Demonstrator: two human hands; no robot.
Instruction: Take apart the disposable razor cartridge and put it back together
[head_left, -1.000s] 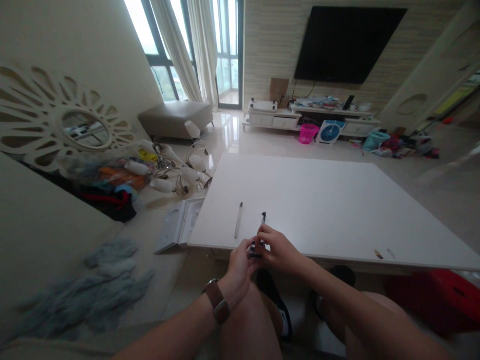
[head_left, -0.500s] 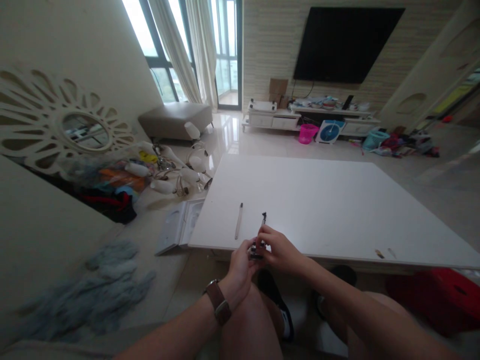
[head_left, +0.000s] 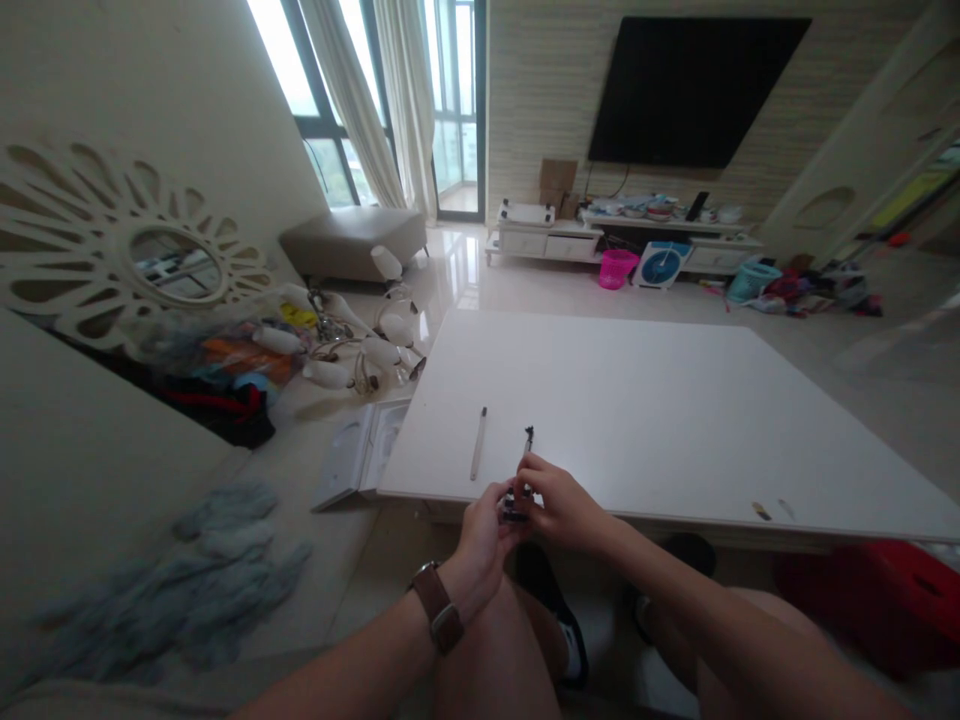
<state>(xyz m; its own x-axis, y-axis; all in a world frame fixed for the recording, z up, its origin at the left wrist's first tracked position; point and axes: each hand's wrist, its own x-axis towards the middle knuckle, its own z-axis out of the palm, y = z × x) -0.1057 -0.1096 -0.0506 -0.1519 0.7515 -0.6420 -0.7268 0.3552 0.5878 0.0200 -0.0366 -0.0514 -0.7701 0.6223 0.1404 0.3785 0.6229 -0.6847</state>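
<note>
Just off the near edge of the white table, my left hand (head_left: 482, 530), with a brown-strapped watch on its wrist, is closed around a small dark object (head_left: 514, 510) with lighter parts. My right hand (head_left: 561, 502) meets it from the right, fingers pinched on the same object; its exact kind is mostly covered by fingers. Beyond the right fingers lies a thin stick with a black, irregular tip (head_left: 529, 437), its lower end hidden. To its left rests a slim whitish stick with a dark end (head_left: 478, 443), touched by neither hand.
The white table (head_left: 637, 400) stretches ahead and right, with two small slips (head_left: 761, 511) near its front edge. An open white box (head_left: 349, 455) and a chandelier (head_left: 379, 350) are on the floor at left. A red stool (head_left: 877, 600) stands at lower right.
The view has shifted very slightly. Both hands stay on the small dark object in nearly the same pose.
</note>
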